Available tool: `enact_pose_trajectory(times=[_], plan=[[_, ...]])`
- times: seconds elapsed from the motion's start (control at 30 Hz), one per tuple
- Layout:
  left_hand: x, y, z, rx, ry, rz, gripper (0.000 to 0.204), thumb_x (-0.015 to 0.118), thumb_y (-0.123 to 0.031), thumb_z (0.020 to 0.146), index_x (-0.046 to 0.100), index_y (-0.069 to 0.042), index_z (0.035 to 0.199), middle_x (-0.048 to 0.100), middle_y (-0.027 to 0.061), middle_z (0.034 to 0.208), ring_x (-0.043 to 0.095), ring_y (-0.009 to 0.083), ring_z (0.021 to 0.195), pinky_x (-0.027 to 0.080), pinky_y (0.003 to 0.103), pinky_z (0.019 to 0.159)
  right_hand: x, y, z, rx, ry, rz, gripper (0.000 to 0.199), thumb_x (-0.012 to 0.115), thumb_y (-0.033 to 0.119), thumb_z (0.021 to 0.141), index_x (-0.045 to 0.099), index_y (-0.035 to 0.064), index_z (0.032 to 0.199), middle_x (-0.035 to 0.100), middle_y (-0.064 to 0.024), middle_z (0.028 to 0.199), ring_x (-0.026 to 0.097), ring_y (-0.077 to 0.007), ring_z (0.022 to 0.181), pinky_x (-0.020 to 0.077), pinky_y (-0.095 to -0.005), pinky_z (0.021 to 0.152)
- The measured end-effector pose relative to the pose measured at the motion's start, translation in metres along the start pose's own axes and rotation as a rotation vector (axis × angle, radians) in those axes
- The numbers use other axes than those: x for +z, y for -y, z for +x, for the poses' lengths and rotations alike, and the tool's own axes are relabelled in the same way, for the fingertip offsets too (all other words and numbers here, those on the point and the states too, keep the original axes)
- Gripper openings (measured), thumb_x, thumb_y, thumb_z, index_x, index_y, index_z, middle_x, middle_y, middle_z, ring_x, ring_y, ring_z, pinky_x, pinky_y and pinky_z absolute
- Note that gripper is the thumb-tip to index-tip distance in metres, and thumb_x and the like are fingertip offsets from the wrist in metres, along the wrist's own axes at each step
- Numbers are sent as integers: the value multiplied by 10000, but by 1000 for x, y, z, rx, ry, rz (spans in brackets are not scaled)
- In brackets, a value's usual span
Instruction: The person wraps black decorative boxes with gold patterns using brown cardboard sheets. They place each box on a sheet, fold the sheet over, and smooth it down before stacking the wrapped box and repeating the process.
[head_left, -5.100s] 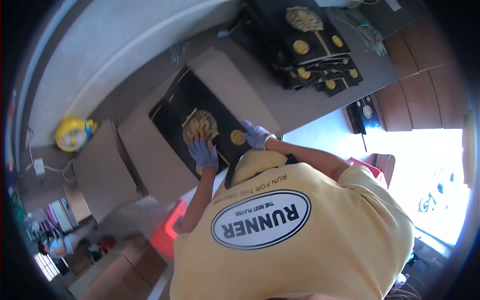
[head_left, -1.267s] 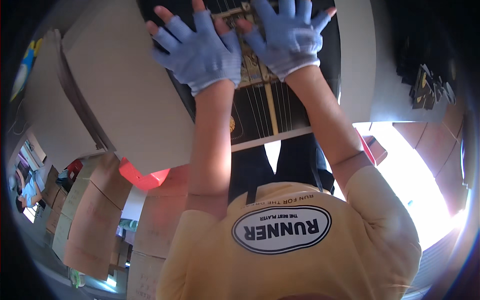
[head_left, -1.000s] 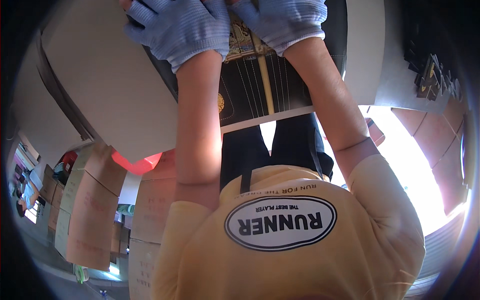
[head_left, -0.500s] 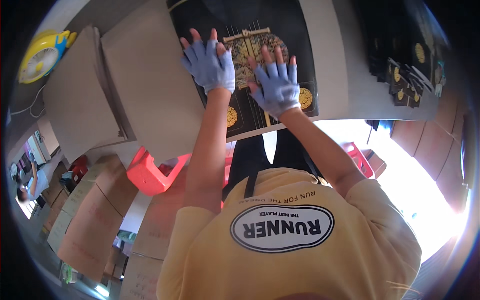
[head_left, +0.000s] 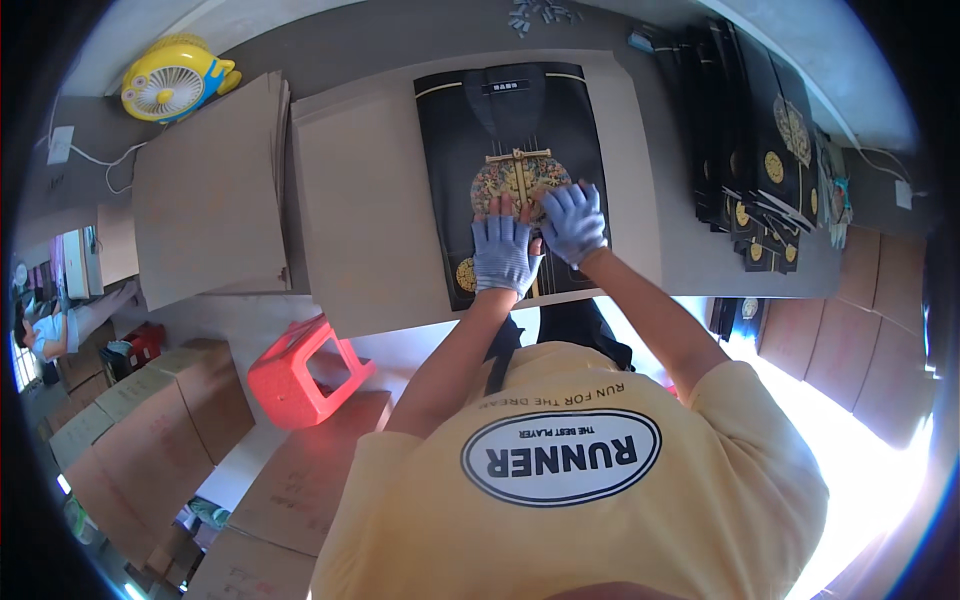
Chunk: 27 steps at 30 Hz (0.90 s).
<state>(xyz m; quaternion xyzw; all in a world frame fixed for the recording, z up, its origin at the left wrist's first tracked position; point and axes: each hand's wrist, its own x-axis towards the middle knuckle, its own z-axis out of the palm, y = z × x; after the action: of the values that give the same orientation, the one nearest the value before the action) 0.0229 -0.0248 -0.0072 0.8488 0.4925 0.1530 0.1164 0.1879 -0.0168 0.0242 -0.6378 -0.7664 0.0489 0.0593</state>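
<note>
Left hand (head_left: 507, 255) shifted inward on black sheet (head_left: 515, 135), grip spread; right hand (head_left: 577, 226) grip unclear.

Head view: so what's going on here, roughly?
A person in a yellow shirt has both gloved hands on a black printed piece that lies on a brown board. The left hand is spread over the lower part of its round gold design; the right hand is beside it, over the design's lower right edge. More black pieces are stacked to the right, and a yellow fan stands at the far left.
</note>
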Motion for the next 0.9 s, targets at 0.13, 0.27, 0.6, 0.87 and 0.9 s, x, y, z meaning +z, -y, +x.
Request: enact_pose_trajectory(times=[0.13,0.27,0.6,0.87,0.9], plan=[[-1,-1,4,10,-32,-44,608,529,-390,882,420,-110,1411,292,208,1519,274,379,1406,205,599,1108,-4,-16,46,138,-86,-134,517,523,344,873,472,244,1378,370,-51,1500,302,-264,1411,140,-684,1097],[0,-2,0,-7,-20,-52,600,537,-369,879,418,-113,1409,297,205,1515,279,380,1402,201,593,1118,6,-19,59,194,-41,-159,558,471,358,917,374,279,1461,291,-31,1550,210,-263,1455,99,-706,1095],[5,-18,-5,-111,-8,-116,703,505,-437,887,331,-59,1453,243,233,1535,180,415,1442,159,632,1113,17,-19,66,191,19,-125,583,431,383,937,323,242,1492,243,-52,1578,173,-283,1468,79,-658,1124],[4,-20,-9,-134,1,-143,738,532,-469,864,342,-48,1439,249,219,1534,214,406,1428,196,637,1096,41,56,278,-54,-260,-91,615,385,469,970,310,136,1482,296,-141,1543,253,-316,1437,207,-552,1138],[3,-22,-8,-133,14,-143,735,531,-470,864,348,-48,1437,251,218,1533,217,404,1427,202,635,1093,42,60,311,-115,-392,-48,660,436,444,940,310,96,1486,253,-223,1538,196,-389,1438,143,-580,1148]])
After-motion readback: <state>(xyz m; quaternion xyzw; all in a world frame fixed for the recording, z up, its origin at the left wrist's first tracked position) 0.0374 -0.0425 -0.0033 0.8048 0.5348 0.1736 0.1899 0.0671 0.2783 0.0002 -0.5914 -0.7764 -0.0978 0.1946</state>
